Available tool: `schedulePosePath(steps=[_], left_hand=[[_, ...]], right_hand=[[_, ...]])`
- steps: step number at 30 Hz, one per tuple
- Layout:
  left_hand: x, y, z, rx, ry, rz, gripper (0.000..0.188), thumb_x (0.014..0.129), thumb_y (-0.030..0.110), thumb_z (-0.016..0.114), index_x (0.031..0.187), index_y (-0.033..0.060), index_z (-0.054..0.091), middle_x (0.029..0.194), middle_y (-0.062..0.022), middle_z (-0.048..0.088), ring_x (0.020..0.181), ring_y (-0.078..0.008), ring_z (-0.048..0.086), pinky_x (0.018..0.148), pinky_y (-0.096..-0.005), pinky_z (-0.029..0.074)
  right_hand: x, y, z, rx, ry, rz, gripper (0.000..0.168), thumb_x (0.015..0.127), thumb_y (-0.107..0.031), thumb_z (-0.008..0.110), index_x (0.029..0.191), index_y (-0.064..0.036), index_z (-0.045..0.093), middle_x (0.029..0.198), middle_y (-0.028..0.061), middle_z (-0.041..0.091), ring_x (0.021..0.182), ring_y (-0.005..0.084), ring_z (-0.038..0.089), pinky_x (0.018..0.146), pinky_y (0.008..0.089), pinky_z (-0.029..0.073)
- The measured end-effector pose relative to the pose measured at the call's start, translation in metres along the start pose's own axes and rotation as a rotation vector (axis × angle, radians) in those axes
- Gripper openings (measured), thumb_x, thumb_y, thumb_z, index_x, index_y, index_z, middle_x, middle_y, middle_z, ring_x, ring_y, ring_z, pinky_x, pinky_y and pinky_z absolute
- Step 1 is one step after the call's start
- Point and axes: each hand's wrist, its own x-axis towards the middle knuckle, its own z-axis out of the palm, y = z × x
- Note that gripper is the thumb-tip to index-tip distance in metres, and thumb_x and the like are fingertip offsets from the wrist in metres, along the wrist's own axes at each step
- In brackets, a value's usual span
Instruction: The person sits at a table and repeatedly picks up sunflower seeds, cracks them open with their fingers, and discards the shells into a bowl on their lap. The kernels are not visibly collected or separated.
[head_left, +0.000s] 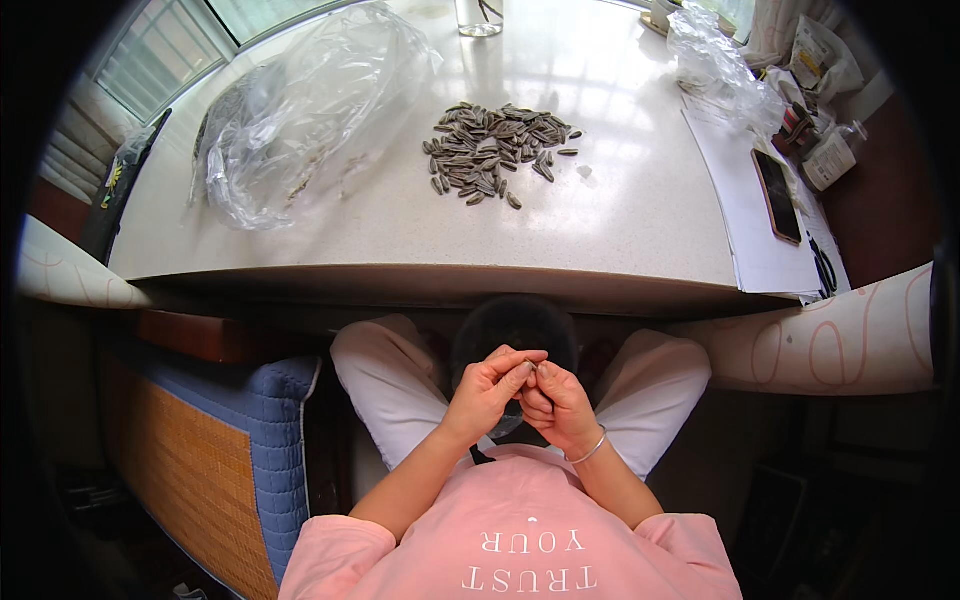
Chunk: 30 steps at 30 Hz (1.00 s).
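My left hand (487, 390) and my right hand (559, 405) meet above my lap, fingertips together. Between the thumbs and forefingers of both is a small sunflower seed (532, 365), mostly covered by the fingers. A metal bangle circles my right wrist. Beneath the hands a dark round bin (514, 319) stands between my knees, its inside too dark to read. A loose pile of striped sunflower seeds (480, 150) lies on the white tabletop (615, 232) beyond its front edge.
A crumpled clear plastic bag (300, 127) covers the table's left part. A glass vessel (480, 19) stands at the back. Papers (750, 225), a phone (777, 196), black scissors (823, 266) and another crumpled plastic bag (720, 67) lie at right. A padded mat (202, 450) is at lower left.
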Motion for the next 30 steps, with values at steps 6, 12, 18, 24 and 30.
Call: schedulePosePath(steps=[6, 12, 18, 24, 30], left_hand=[[0.000, -0.001, -0.002, -0.136, -0.013, -0.080, 0.019, 0.085, 0.009, 0.047, 0.096, -0.0026, 0.057, 0.078, 0.0013, 0.048, 0.070, -0.0062, 0.048, 0.065, -0.0201, 0.042], [0.001, -0.008, -0.006, -0.146, -0.017, -0.051, 0.018, 0.083, 0.007, 0.048, 0.094, -0.0032, 0.057, 0.076, 0.0014, 0.048, 0.070, -0.0068, 0.048, 0.067, -0.0205, 0.043], [0.001, -0.007, -0.007, -0.207, 0.016, -0.140, 0.017, 0.082, 0.007, 0.050, 0.094, -0.0016, 0.058, 0.083, -0.0027, 0.056, 0.075, -0.0101, 0.054, 0.070, -0.0221, 0.046], [-0.001, -0.015, -0.007, -0.290, 0.111, -0.145, 0.016, 0.080, 0.007, 0.055, 0.094, -0.0006, 0.059, 0.087, -0.0059, 0.059, 0.078, -0.0122, 0.057, 0.072, -0.0226, 0.047], [-0.001, -0.011, -0.007, -0.048, 0.084, 0.052, 0.014, 0.079, 0.004, 0.056, 0.092, 0.0003, 0.061, 0.084, -0.0015, 0.053, 0.077, -0.0091, 0.051, 0.070, -0.0202, 0.043]], right_hand=[[0.000, -0.003, 0.002, -0.064, 0.027, -0.003, 0.018, 0.088, -0.021, 0.045, 0.081, -0.004, 0.049, 0.053, -0.0017, 0.038, 0.040, 0.0030, 0.028, 0.036, 0.0153, 0.022], [0.000, -0.001, 0.006, -0.191, 0.130, -0.068, 0.014, 0.086, -0.016, 0.048, 0.080, -0.003, 0.050, 0.054, -0.0031, 0.039, 0.041, 0.0027, 0.030, 0.037, 0.0156, 0.022], [0.002, 0.000, 0.008, -0.346, 0.177, -0.137, 0.016, 0.086, -0.016, 0.048, 0.079, -0.003, 0.051, 0.053, -0.0037, 0.039, 0.041, 0.0024, 0.030, 0.037, 0.0160, 0.022], [0.003, 0.005, 0.009, -0.416, 0.228, -0.267, 0.022, 0.088, -0.021, 0.045, 0.075, -0.004, 0.049, 0.051, -0.0031, 0.039, 0.040, 0.0035, 0.028, 0.036, 0.0177, 0.020], [0.001, 0.005, 0.006, -0.329, 0.279, -0.219, 0.029, 0.089, -0.028, 0.042, 0.072, -0.005, 0.048, 0.050, -0.0025, 0.038, 0.039, 0.0033, 0.027, 0.036, 0.0178, 0.019]])
